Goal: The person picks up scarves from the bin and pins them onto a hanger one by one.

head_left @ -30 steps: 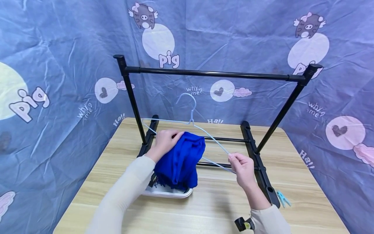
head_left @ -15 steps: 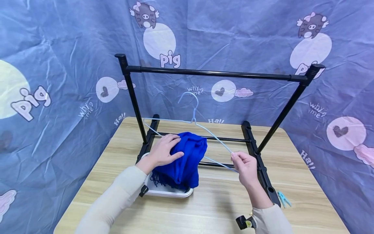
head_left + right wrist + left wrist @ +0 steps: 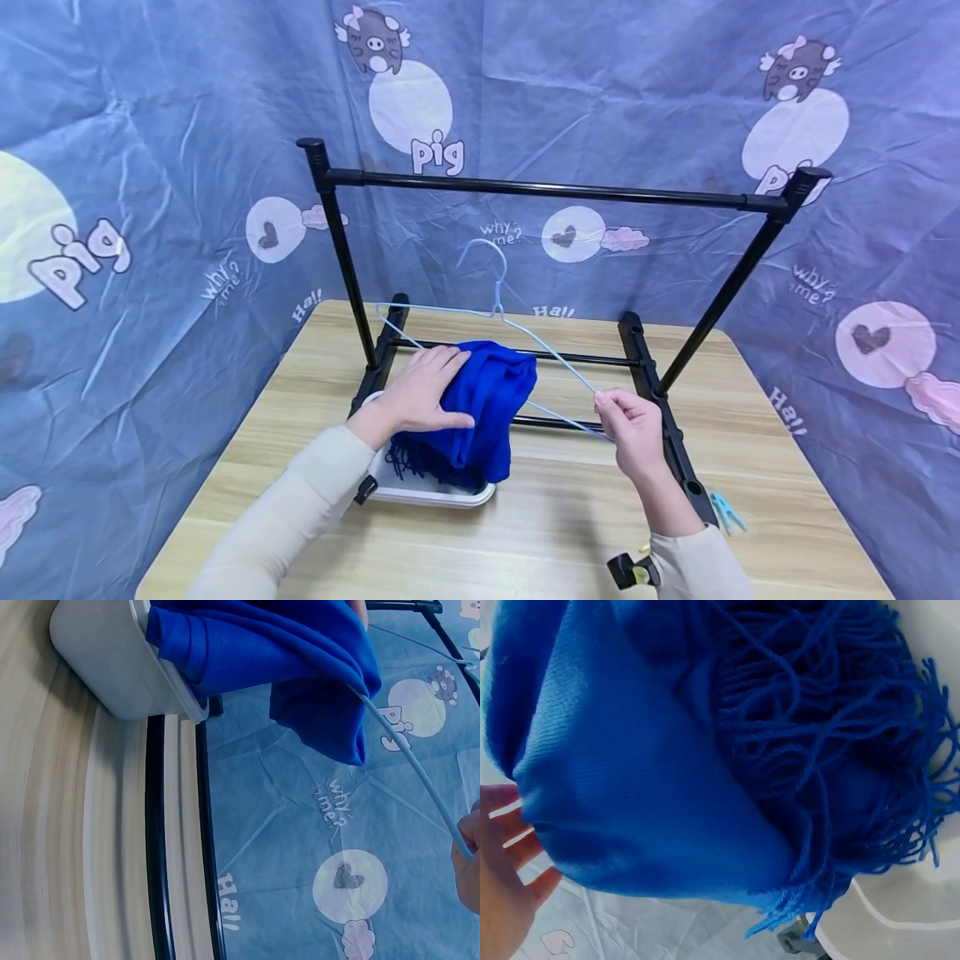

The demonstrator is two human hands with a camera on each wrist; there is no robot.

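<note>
A blue fringed scarf (image 3: 487,408) is draped over the lower bar of a light blue wire hanger (image 3: 551,348), its fringe (image 3: 817,727) trailing into a white plastic basin (image 3: 431,497). My left hand (image 3: 420,392) lies along the scarf's left side with fingers extended and thumb spread. In the left wrist view, those fingers (image 3: 526,849) touch the cloth's edge. My right hand (image 3: 633,433) pinches the hanger's right end between thumb and fingers. Tilted and held in front of the rack, the hanger has its hook (image 3: 483,243) pointing up.
A black clothes rack (image 3: 555,190) stands on the wooden table (image 3: 540,542), its top rail above and behind the hanger. By the rack's right foot lies a turquoise clothespin (image 3: 727,511). A patterned blue cloth backdrop (image 3: 645,108) encloses the table's back and sides.
My left hand has loosened from the scarf's upper edge, its fingers straightening and thumb moving down and away. The hanger and scarf have shifted slightly right, with my right hand keeping its pinch.
</note>
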